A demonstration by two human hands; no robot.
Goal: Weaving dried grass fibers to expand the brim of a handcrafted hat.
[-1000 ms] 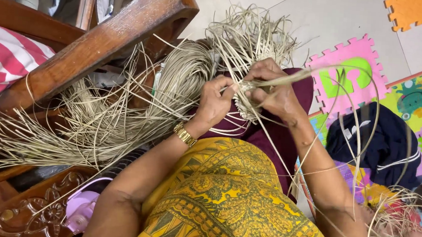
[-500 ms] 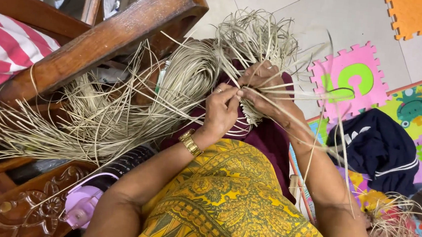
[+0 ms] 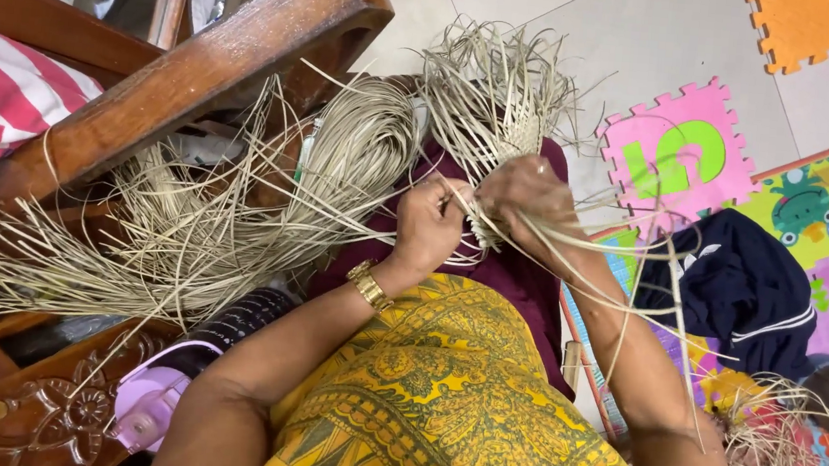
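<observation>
Left hand (image 3: 427, 226): fingers curled tight, pinching thin pale strands just at the lower edge of the woven piece (image 3: 501, 131). Gold bracelet (image 3: 369, 285) on that wrist.

Right hand (image 3: 528, 195): closed around the base of the woven piece from the 3 o'clock side, knuckles up. Several loose strands trail from under it toward 4–5 o'clock, across the forearm.

Key relation: the woven piece sits at roughly 1 o'clock from the left hand and 11–12 o'clock from the right. Its long axis runs 6 to 12, woven part low, free strand ends fanning out at the top. Both hands touch it; the right carries it, the left works the strands. The two hands are just beside each other, nearly touching at the fingertips.

Outward:
- Coiled bundle of strands (image 3: 362, 150) at 10–11 o'clock from the left hand, draped over the maroon cloth (image 3: 519, 281).
- Loose strand pile (image 3: 138, 241) at 9 o'clock, spilling under the wooden armrest (image 3: 200, 78).
- Yellow patterned garment (image 3: 441, 403) at 6 o'clock.
- Carved wood frame (image 3: 15, 419) and a lilac plastic object (image 3: 150, 404) at 7–8 o'clock; can't tell what the latter is.
- Dark blue garment (image 3: 745, 289) at 3–4 o'clock on the puzzle foam mat (image 3: 677, 155).
- More loose strands (image 3: 783, 440) at 4–5 o'clock, well apart.
</observation>
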